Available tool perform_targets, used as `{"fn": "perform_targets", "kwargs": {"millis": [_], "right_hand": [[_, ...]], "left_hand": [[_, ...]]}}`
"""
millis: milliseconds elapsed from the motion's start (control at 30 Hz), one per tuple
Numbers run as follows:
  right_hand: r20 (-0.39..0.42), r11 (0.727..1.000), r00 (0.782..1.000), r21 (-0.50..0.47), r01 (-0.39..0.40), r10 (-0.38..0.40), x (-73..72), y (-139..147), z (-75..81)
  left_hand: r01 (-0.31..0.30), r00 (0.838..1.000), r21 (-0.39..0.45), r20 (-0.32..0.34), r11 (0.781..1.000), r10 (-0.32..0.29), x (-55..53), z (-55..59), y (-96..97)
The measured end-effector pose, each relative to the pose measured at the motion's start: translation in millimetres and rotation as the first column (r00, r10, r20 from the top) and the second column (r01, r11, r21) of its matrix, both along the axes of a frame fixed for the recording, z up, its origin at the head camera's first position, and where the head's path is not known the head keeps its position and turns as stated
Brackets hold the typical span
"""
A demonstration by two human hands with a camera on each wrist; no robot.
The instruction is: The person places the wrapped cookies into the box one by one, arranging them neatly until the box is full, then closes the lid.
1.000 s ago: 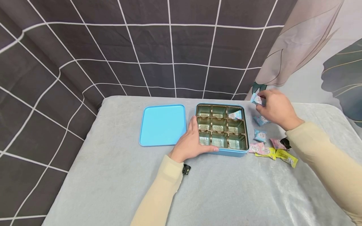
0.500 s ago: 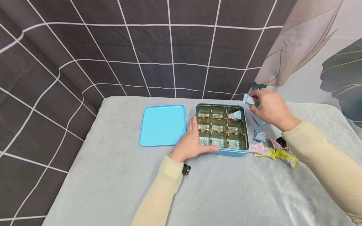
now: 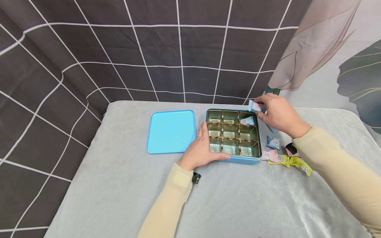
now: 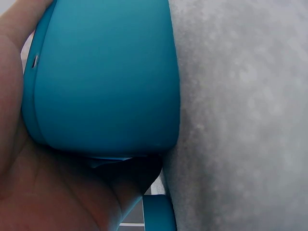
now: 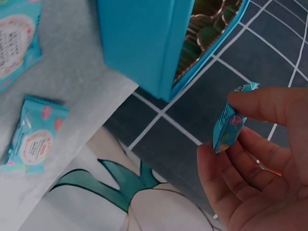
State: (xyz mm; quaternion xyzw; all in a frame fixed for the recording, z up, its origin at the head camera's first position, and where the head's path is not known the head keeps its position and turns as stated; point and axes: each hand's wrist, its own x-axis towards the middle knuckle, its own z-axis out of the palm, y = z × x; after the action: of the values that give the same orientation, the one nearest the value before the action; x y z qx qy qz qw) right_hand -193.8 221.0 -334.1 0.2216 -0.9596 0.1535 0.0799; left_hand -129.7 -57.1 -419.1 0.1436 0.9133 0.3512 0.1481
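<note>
In the head view my left hand (image 3: pixel 197 148) braces the near left corner of a blue tin (image 3: pixel 244 161). Its fingers lie straight along the left side and the thumb reaches along the front; the left wrist view shows the palm against the tin wall (image 4: pixel 106 82). My right hand (image 3: pixel 279 114) pinches a small blue wrapped candy (image 5: pixel 228 126) between thumb and fingertips, just above the tin's far right corner. Inside the tin is a gold tray (image 3: pixel 231 138) with several compartments. One blue candy (image 3: pixel 247 121) sits in the far right compartment.
A blue lid (image 3: pixel 171 132) lies left of the tin. Right of it are more blue candies (image 3: pixel 273 142), pink candies (image 3: pixel 270 155) and yellow candies (image 3: pixel 300 165), one partly behind the right wrist. A dark checked curtain (image 3: pixel 160 49) hangs behind the grey-covered table (image 3: pixel 119 185).
My right hand has moved left with the pinched blue candy, from beyond the tin's right side to its far right corner. The left hand and tin have stayed still.
</note>
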Motion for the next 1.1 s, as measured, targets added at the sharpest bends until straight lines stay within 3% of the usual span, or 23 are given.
{"fn": "perform_targets", "kwargs": {"millis": [667,1100], "right_hand": [[0.082,0.999,0.995,0.016,-0.052,0.050,-1.4,-26.7,1.3],[0.090,0.994,0.991,0.039,-0.101,0.097,-6.1,-41.9,0.6]], "left_hand": [[-0.005,1.000,0.007,0.006,1.000,0.005,-0.6,1.3,0.5],[-0.008,1.000,0.009,0.001,1.000,0.008,-0.4,0.2,0.4]]}}
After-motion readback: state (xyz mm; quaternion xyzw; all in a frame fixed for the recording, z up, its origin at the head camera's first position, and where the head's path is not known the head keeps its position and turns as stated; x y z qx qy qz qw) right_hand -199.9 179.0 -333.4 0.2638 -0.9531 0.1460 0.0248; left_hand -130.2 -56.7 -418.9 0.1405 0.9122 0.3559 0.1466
